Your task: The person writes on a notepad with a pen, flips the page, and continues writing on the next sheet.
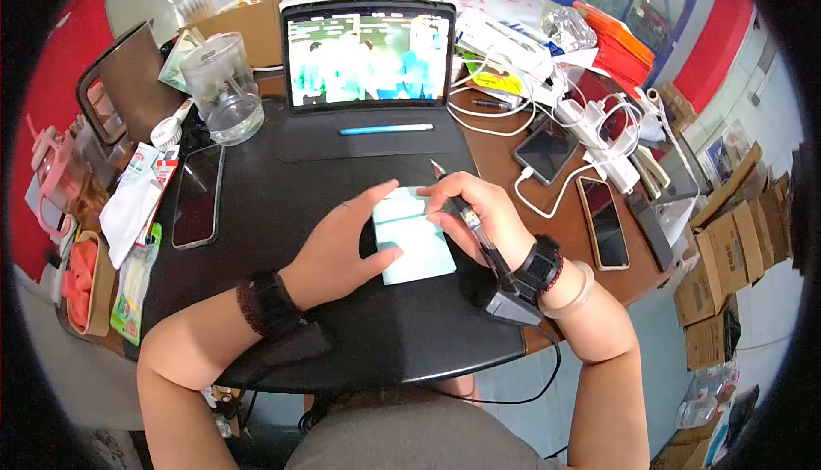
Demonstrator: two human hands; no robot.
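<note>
A small pale-green pad of paper (416, 254) lies on the black desk mat (342, 333), with a darker line or fold across its upper part. My left hand (338, 243) is open at the pad's left side, thumb over its edge and index finger stretched toward its top corner. At the upper right of the pad, my right hand (479, 213) has its thumb and index finger together at the paper. A pen (471, 220) is held in the same hand, its tip pointing up and away from me.
A tablet (368, 55) stands at the back with a blue pen (386, 130) before it. To the left are a clear jug (224, 85) and a phone (198, 196). Cables, a power strip (609, 162) and another phone (603, 222) crowd the right. Cardboard boxes (727, 256) stand beyond.
</note>
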